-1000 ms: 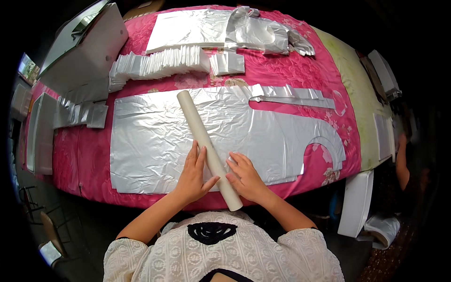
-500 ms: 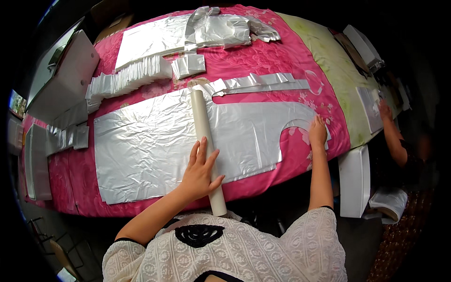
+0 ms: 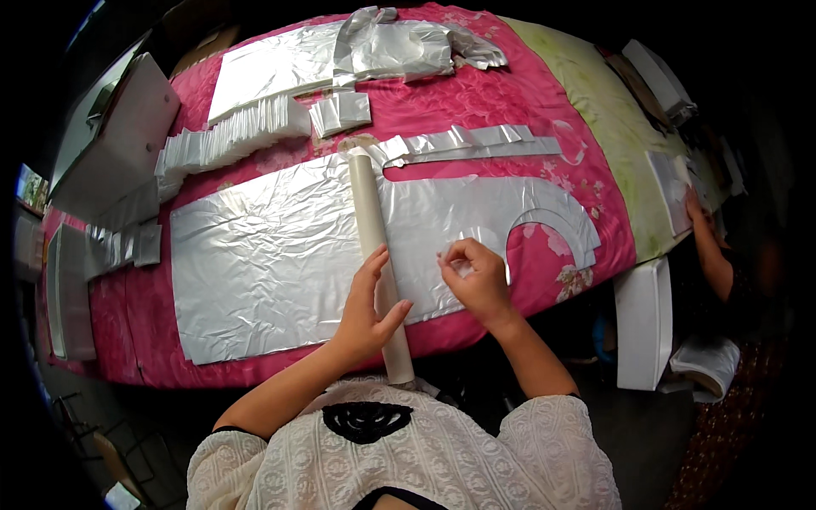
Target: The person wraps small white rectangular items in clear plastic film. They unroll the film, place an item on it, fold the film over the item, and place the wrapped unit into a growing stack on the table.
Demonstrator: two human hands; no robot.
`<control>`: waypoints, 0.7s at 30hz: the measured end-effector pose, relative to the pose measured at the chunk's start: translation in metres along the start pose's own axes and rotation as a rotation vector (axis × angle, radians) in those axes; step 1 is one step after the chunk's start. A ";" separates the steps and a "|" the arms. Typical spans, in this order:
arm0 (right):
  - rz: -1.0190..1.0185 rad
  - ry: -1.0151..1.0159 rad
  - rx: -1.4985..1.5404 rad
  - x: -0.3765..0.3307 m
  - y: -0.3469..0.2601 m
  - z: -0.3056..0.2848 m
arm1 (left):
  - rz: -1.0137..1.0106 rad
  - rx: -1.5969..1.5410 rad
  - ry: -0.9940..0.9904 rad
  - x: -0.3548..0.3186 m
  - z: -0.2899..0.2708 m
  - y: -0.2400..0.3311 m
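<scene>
Pink floral-clothed tbl (image 3: pixel 459 98) under & beyond grip, yellow-green cover (image 3: pixel 586 93) far R, dark flr (image 3: pixel 646 442) nearer on R, brown-backed chair (image 3: pixel 114 457) nearer on L, bright patch (image 3: pixel 31 189) far L.

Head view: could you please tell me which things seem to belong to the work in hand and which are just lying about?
In use, it seems: white tube, touched by the left hand; apron-shaped silver film under it, seemingly pinched by the right hand.
Lying about, apparently: row of folded silver packets; far silver film pile; white box at lower right.
</scene>
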State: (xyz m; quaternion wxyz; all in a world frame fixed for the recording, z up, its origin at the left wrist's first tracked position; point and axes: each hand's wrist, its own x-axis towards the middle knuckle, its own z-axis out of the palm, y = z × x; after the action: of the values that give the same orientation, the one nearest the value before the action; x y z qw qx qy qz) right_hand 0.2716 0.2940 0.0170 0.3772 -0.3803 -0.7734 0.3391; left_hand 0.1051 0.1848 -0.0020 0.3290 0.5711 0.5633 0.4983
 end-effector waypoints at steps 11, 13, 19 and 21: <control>-0.113 -0.326 -0.308 -0.082 -0.065 0.045 | -0.795 -0.529 0.093 -0.050 -0.154 -0.034; 0.151 -0.449 -0.555 -0.088 -0.071 0.034 | -0.853 -0.423 0.225 -0.069 -0.192 -0.036; 0.465 -0.644 -0.387 -0.099 -0.056 0.043 | -0.912 -0.224 0.262 -0.100 -0.265 -0.063; 0.529 -0.672 -0.320 -0.094 -0.056 0.038 | -0.878 -0.212 0.304 -0.097 -0.273 -0.072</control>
State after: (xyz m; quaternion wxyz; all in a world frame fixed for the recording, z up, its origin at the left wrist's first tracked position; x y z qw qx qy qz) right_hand 0.2608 0.1783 0.0134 -0.0578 -0.4875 -0.7717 0.4044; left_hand -0.1619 0.0505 -0.0102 0.4787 0.1627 0.7392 0.4449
